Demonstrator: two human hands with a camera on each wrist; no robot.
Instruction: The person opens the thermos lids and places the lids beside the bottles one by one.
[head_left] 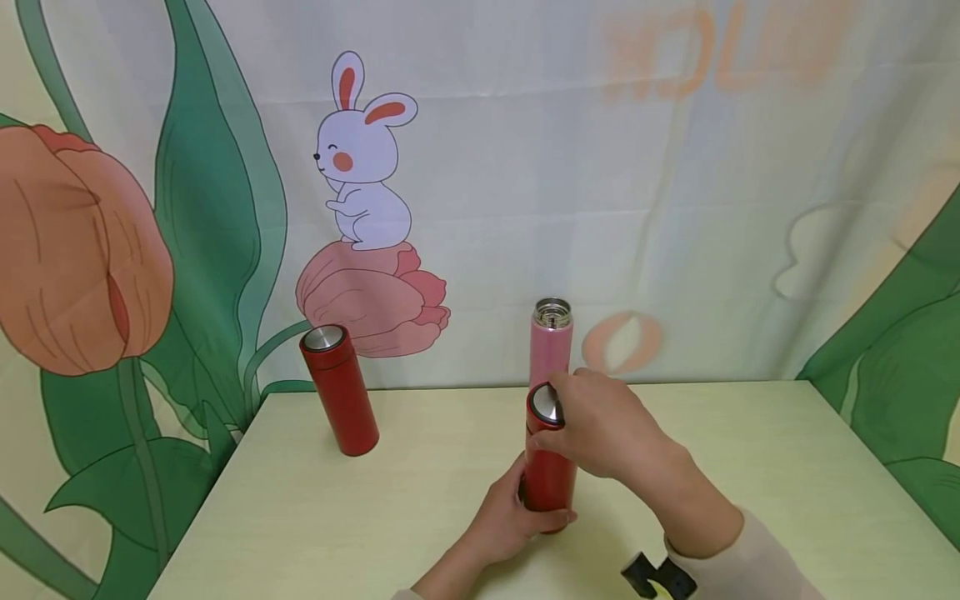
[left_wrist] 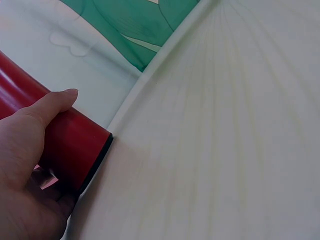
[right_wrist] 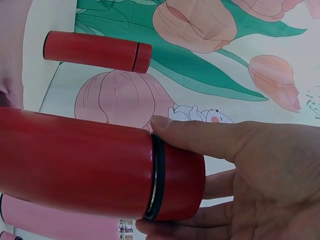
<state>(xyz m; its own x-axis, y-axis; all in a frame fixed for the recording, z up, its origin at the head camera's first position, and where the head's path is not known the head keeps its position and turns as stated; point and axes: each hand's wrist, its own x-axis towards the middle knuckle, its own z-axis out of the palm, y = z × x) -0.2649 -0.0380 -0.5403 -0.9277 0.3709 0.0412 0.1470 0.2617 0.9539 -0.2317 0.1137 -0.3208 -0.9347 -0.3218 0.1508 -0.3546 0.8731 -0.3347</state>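
A: What do the two hands hold?
B: Both are on the same red thermos flask (head_left: 551,485). The left hand (head_left: 501,518) is wrapped around its lower part. The right hand (head_left: 611,427) grips the top, with thumb and fingers on opposite sides of the lid (right_wrist: 184,186).
A: And where is this flask?
B: It is upright in front of the person, above the near part of the table (head_left: 405,508). Whether its base touches the tabletop, I cannot tell.
A: How does the lid sit?
B: It is at the flask's top, with a dark ring (right_wrist: 158,177) just below it.
A: What stands around?
B: Just behind is a pink thermos flask (head_left: 550,352), its steel mouth (head_left: 552,313) uncovered. Well apart, on the left, stands a second red flask (head_left: 347,404), lidded. Behind hangs a fabric backdrop (head_left: 495,183) with a printed white rabbit (head_left: 371,196).
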